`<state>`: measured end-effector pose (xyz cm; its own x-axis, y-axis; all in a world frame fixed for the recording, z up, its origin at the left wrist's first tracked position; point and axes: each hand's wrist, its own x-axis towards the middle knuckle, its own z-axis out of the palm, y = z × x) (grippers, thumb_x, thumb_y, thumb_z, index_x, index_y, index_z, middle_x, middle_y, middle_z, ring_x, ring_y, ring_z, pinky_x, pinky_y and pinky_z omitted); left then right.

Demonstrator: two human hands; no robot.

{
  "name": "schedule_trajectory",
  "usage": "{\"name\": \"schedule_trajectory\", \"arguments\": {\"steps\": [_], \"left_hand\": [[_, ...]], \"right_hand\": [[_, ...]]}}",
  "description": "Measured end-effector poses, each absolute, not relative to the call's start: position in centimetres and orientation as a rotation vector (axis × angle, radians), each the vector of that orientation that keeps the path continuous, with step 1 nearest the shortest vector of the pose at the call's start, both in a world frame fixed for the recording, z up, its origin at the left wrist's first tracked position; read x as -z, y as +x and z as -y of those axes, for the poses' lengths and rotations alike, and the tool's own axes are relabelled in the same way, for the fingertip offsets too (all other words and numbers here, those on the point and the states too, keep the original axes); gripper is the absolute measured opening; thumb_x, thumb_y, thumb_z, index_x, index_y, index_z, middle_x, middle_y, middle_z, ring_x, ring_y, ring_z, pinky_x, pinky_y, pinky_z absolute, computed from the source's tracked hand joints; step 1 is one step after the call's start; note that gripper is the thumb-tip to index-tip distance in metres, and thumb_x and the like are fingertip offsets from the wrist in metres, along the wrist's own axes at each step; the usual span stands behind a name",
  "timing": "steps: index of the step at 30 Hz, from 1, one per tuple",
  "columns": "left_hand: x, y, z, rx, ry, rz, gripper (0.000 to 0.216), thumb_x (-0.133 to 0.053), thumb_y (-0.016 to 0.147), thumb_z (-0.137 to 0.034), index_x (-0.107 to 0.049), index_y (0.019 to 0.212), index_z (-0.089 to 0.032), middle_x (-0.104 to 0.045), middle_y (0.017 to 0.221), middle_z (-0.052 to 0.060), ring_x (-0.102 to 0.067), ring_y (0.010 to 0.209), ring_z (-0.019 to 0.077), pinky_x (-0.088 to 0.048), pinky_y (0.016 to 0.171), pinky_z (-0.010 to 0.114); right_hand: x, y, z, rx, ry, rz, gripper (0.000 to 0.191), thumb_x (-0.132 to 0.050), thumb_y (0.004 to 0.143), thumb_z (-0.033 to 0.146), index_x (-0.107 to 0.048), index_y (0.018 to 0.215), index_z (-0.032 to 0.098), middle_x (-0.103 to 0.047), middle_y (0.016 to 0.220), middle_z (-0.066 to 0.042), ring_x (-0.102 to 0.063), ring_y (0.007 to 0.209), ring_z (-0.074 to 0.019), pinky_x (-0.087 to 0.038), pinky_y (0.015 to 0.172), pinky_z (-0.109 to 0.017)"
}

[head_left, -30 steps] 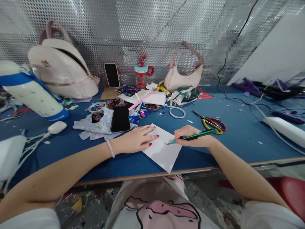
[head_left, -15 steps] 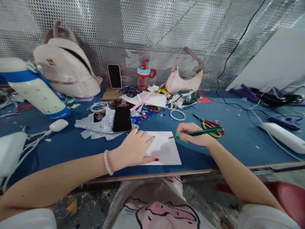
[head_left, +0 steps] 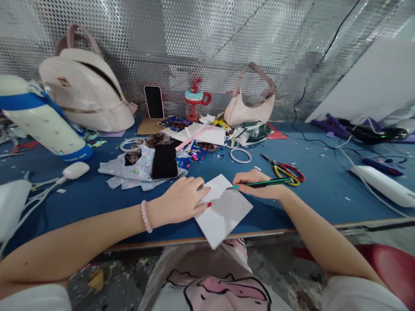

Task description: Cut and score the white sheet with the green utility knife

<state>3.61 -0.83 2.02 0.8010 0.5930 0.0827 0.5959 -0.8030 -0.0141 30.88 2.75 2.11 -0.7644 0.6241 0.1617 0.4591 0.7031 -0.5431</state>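
Observation:
A sheet of white paper or card [head_left: 223, 211] lies turned at a slant, one corner jutting past the table's front edge. Resting on its left side, my left hand [head_left: 184, 199] has thumb and index finger stretched apart, gripping nothing. My right hand [head_left: 254, 183] is closed around a craft knife with a green handle [head_left: 270, 182]. The knife's thin blade points left over the upper right part of the sheet; whether it touches the surface I cannot tell. Pliers or snips with red and yellow handles [head_left: 288, 170] lie just beyond my right hand.
Behind my left hand are a black phone-like slab [head_left: 164, 162] and pale fabric scraps [head_left: 129, 170]. A white ring [head_left: 241, 156], a handbag [head_left: 249, 110], a cup with a red handle [head_left: 193, 106] and a backpack [head_left: 87, 99] stand farther back. A large bottle [head_left: 45, 121] leans at left.
The white sheet has turned to a slant, its near corner now over the table edge. My left thumb has moved up, closer to the index finger. The knife remains in my right hand.

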Motion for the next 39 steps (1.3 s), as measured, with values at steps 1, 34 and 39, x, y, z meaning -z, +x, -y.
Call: {"name": "schedule_trajectory", "arguments": {"steps": [1, 34, 39], "left_hand": [[-2.1, 3.6, 0.9, 0.128, -3.028, 0.903, 0.035, -0.048, 0.095, -0.035, -0.056, 0.123, -0.016, -0.058, 0.106, 0.010, -0.061, 0.087, 0.0220, -0.048, 0.074, 0.033], [0.2, 3.3, -0.5, 0.264, -2.924, 0.304, 0.062, -0.046, 0.091, -0.059, -0.059, 0.121, -0.007, -0.059, 0.127, 0.020, -0.056, 0.120, 0.0303, -0.049, 0.097, 0.038], [0.4, 3.3, -0.5, 0.312, -2.899, 0.294, 0.062, -0.045, 0.091, -0.059, -0.060, 0.120, -0.006, -0.060, 0.124, 0.021, -0.059, 0.116, 0.0314, -0.052, 0.093, 0.040]], "right_hand": [[-2.1, 30.8, -2.8, -0.686, -0.851, 2.590, 0.019, -0.045, 0.092, 0.028, -0.056, 0.081, 0.017, -0.052, 0.066, 0.002, -0.045, 0.056, -0.0089, -0.032, 0.054, -0.021], [-1.1, 29.3, -2.4, -0.774, -0.818, 2.433, 0.020, -0.046, 0.089, 0.020, -0.050, 0.069, 0.018, -0.053, 0.057, 0.004, -0.049, 0.050, -0.0066, -0.035, 0.049, -0.018], [-1.1, 29.4, -2.3, -0.758, -0.810, 2.442, 0.018, -0.046, 0.088, 0.019, -0.049, 0.070, 0.018, -0.053, 0.058, 0.004, -0.048, 0.050, -0.0065, -0.034, 0.049, -0.018]]}}
